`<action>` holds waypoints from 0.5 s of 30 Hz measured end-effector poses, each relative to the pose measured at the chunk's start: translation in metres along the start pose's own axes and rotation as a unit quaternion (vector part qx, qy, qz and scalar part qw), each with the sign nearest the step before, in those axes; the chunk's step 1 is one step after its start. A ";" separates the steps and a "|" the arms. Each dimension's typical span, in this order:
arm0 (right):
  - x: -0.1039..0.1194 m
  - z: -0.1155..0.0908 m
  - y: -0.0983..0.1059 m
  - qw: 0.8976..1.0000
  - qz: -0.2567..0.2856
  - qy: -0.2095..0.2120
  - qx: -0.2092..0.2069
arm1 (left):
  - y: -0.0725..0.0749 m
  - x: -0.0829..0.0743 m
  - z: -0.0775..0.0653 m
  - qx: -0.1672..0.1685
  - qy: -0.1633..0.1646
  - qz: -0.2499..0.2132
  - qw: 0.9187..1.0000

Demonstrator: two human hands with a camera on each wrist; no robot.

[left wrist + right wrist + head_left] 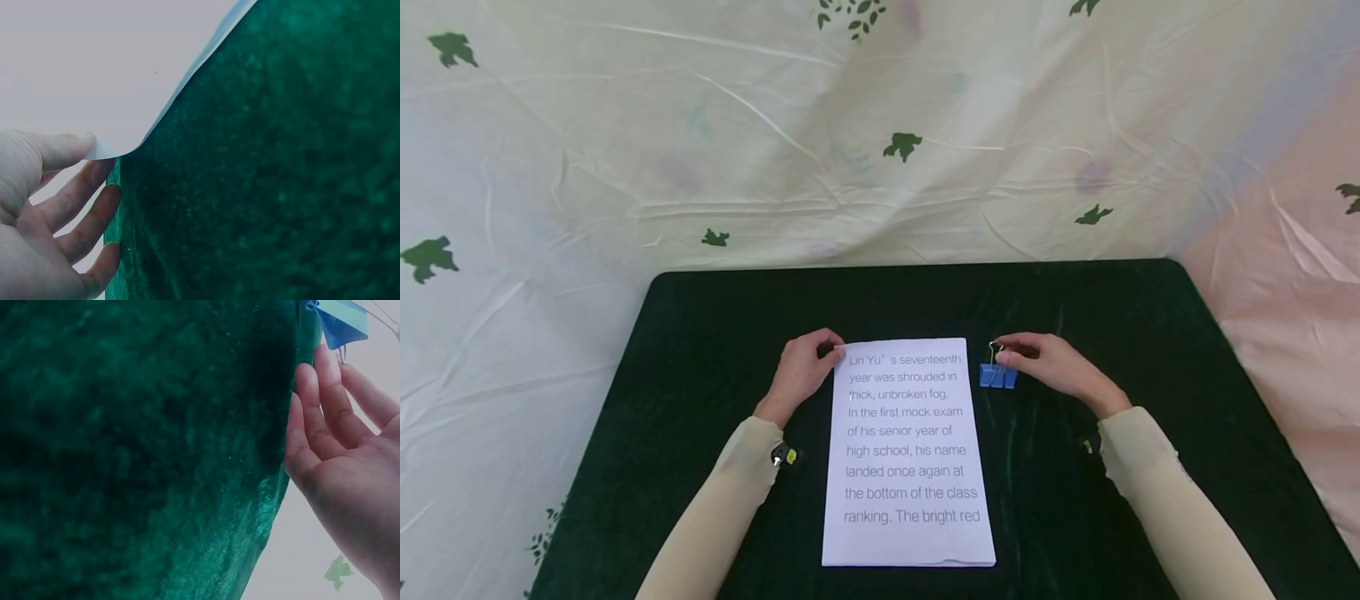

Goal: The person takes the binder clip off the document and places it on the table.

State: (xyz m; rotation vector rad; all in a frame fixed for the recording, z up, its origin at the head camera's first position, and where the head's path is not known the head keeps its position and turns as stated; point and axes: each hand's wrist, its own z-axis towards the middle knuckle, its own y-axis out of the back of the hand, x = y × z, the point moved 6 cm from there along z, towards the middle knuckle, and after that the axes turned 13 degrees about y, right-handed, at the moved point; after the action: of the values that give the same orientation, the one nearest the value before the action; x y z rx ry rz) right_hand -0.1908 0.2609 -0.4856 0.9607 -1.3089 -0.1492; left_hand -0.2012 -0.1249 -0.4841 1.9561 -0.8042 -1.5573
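Observation:
A stack of white printed paper sheets (906, 454) lies upright before me on the dark green table. My left hand (803, 368) pinches its top left corner between thumb and index finger. In the left wrist view the paper's corner (115, 147) lifts slightly at the thumb, and the other fingers (94, 225) are loosely bent below it. To the right of the stack, my right hand (1056, 362) holds a blue binder clip (997, 377) by its wire handles. The right wrist view shows the clip (342, 322) at its top edge, partly cut off, with the fingers beneath.
The table (722, 317) has a green velvet cover and rounded far corners. A pale cloth (760, 150) with green bird and leaf prints hangs behind it and along its sides. Cream sleeves cover both forearms, with a small wrist device (784, 455) on the left one.

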 end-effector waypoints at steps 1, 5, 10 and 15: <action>-0.001 0.000 0.000 1.000 0.000 -0.001 0.002 | 0.000 0.000 0.000 0.001 0.000 0.001 1.000; -0.003 0.000 -0.001 1.000 -0.002 -0.006 0.010 | -0.001 -0.001 0.001 0.003 0.004 0.011 1.000; -0.003 -0.001 0.000 1.000 -0.021 -0.017 0.010 | -0.002 -0.004 0.002 0.002 0.003 0.046 0.999; -0.002 -0.002 0.001 0.999 -0.032 -0.019 0.003 | -0.002 -0.007 0.000 0.006 -0.009 0.082 0.997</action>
State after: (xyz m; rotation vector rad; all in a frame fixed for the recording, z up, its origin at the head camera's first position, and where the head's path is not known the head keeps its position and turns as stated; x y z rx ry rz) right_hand -0.1897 0.2638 -0.4858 1.0098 -1.3151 -0.2131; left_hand -0.2016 -0.1183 -0.4810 1.8376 -0.9590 -1.4770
